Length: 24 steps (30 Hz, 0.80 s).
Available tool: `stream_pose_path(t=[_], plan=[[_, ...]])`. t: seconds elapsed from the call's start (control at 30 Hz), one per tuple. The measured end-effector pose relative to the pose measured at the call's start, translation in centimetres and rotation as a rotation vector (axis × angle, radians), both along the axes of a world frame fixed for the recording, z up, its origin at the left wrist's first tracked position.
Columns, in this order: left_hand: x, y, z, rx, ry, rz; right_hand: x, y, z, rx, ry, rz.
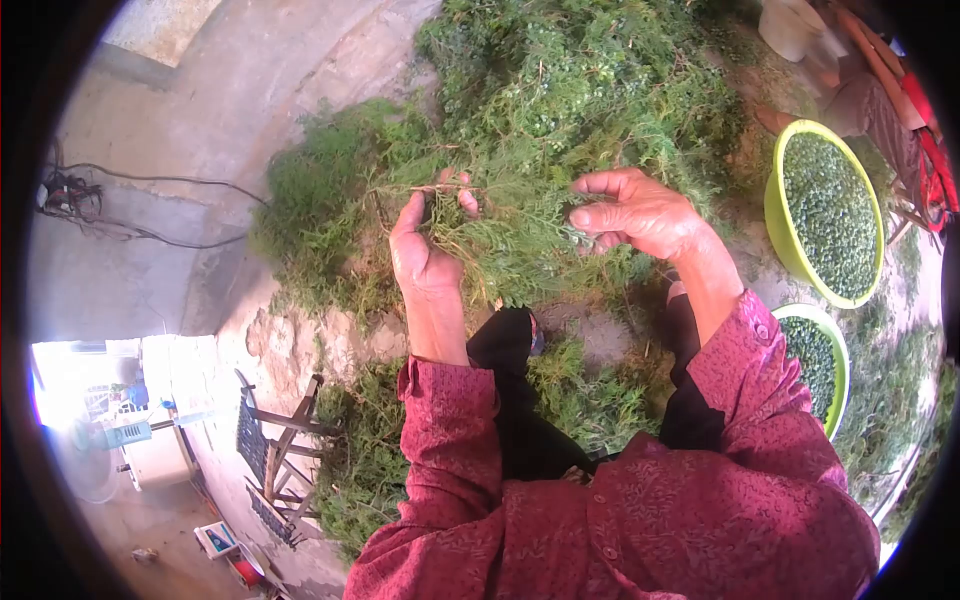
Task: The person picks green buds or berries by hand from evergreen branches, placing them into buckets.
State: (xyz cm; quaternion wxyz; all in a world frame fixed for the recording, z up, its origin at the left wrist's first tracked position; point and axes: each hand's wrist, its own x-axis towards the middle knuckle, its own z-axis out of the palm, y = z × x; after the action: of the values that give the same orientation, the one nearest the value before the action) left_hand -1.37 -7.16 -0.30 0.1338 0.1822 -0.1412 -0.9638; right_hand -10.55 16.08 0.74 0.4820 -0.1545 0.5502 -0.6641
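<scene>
My left hand (pixel 428 245) is closed around the woody stem of an evergreen sprig (pixel 510 235) with flat, scaly leaves, like arborvitae. The sprig spreads to the right, in front of my knees. At its right side is my right hand (pixel 640 215), thumb and fingers curled in at the leaf tips. Whatever lies between those fingers is too small to make out. Beyond both hands rises a large heap of cut evergreen branches (pixel 570 90), dotted with pale green cones.
To the right stand a yellow-green basin (pixel 775 215) and a second green-rimmed basin (pixel 842 365), both filled with small green cones. More branches (pixel 365 460) lie by my legs. A wooden folding stool (pixel 285 440), a fan (pixel 95 450) and black cables (pixel 170 180) are on the left.
</scene>
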Motion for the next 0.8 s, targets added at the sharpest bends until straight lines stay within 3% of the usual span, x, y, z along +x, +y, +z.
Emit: stream_pose_path(t=[0.23, 0.3, 0.53, 0.63, 0.73, 0.8], plan=[[0.0, 0.3, 0.1, -0.110, 0.098, -0.005, 0.7, -1.2, 0.2, 0.025, 0.013, -0.012], [-0.2, 0.4, 0.0, 0.017, 0.091, 0.111, 1.0, -1.5, 0.2, 0.049, 0.020, -0.059], [-0.7, 0.0, -0.5, 0.063, 0.016, 0.091, 0.8, -1.7, -0.8, 0.001, -0.051, -0.084], [-0.8, 0.3, -0.1, -0.121, -0.176, 0.167, 0.8, -1.8, -0.7, -0.044, -0.076, -0.199], [-1.2, 0.0, -0.6, -0.225, -0.283, 0.210, 1.6, -2.2, 0.1, 0.073, 0.047, -0.219], [-1.5, -0.4, -0.8, -0.316, -0.454, 0.321, 2.2, -2.4, 0.2, 0.230, 0.277, -0.112]])
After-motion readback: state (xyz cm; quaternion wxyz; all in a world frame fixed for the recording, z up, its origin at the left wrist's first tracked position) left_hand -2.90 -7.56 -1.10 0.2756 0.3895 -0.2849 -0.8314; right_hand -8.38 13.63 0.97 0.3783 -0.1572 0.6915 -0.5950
